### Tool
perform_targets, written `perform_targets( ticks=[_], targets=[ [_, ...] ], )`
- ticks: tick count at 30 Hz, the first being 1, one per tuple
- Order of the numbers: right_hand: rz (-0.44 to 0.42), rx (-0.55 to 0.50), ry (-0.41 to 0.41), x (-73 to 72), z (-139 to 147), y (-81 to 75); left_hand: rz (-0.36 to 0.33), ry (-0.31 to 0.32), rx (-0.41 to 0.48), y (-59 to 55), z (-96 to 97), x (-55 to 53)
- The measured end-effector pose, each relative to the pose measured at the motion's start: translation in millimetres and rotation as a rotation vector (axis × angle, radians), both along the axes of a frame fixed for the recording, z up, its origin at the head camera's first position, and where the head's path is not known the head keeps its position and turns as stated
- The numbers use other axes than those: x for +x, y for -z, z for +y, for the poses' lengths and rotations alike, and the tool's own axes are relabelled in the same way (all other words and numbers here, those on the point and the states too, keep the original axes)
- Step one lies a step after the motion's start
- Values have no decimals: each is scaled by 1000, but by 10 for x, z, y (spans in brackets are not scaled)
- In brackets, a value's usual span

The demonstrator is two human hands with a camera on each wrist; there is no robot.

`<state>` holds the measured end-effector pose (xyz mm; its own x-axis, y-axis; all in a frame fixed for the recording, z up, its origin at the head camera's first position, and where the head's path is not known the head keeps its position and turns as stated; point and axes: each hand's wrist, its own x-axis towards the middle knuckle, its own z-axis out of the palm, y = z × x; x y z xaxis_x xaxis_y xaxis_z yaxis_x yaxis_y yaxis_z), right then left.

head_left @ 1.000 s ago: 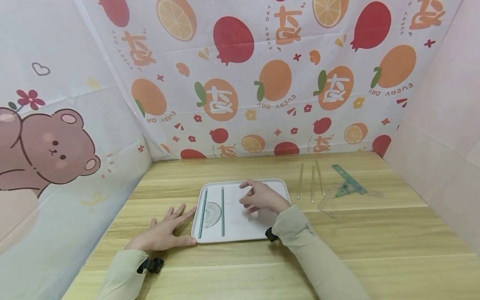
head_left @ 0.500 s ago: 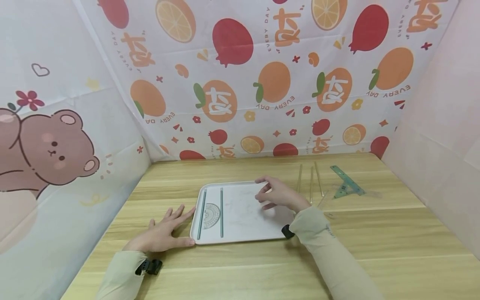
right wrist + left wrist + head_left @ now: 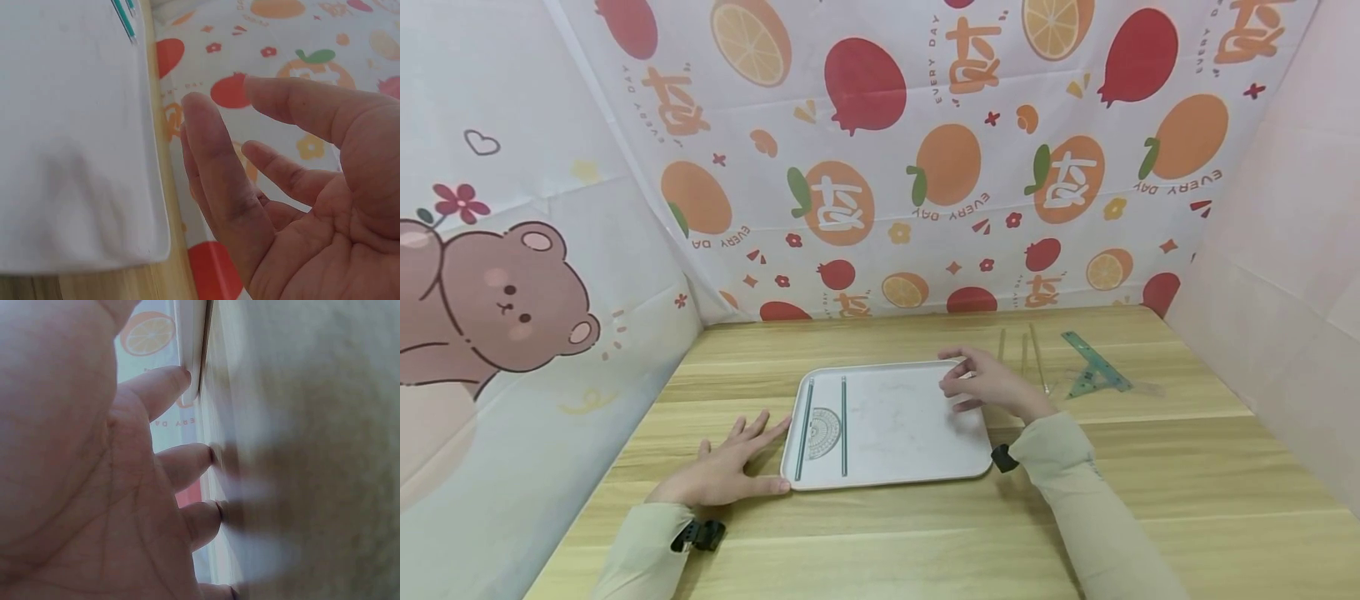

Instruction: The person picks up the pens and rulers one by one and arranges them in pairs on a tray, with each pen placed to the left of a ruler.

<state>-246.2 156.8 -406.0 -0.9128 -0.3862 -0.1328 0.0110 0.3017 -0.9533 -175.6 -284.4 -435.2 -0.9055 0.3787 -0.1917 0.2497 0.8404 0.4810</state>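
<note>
A white tray (image 3: 895, 433) lies on the wooden table. Inside its left part are two dark green pencils (image 3: 845, 429) (image 3: 804, 429), roughly parallel, with a clear protractor (image 3: 824, 432) between them. My left hand (image 3: 726, 467) rests at the tray's left edge, fingers spread, thumb and index fingertip at the rim. In the left wrist view its palm and fingers (image 3: 187, 465) show against the tabletop. My right hand (image 3: 996, 386) hovers over the tray's right end with nothing in its loosely bent fingers; the right wrist view shows thumb and fingertips apart.
Right of the tray lie several thin tan sticks (image 3: 1039, 358), partly behind my right hand. Beyond them are a green ruler (image 3: 1097, 361) and a green set square (image 3: 1086, 382). A patterned cloth (image 3: 880, 167) closes off the table's back edge.
My right hand has moved right across the tray, from its middle to its right end, holding nothing. My left hand stays at the left edge; the pencils and protractor have not moved.
</note>
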Motion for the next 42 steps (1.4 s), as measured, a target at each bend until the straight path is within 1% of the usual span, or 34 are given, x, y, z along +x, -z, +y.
perform_targets(
  ticks=[3, 9, 15, 20, 32, 39, 42],
  targets=[
    [-9, -5, 11, 8, 83, -14, 3, 3, 0, 3, 4, -2],
    [22, -3, 32, -7, 229, -32, 10, 7, 1, -4, 4, -4],
    [34, 30, 41, -24, 378, -40, 12, 5, 3, -3, 6, -11],
    [21, 33, 53, -26, 543, -44, 15, 1, -4, 10, 12, -19],
    [56, 28, 110, -42, 947, -27, 12, 2, -8, 51, 16, -25],
    [64, 46, 146, -8, 1129, -59, 9, 6, -7, 36, 18, -27],
    [72, 33, 149, -12, 1182, -64, 10, 12, -10, 22, 19, -24]
  ],
)
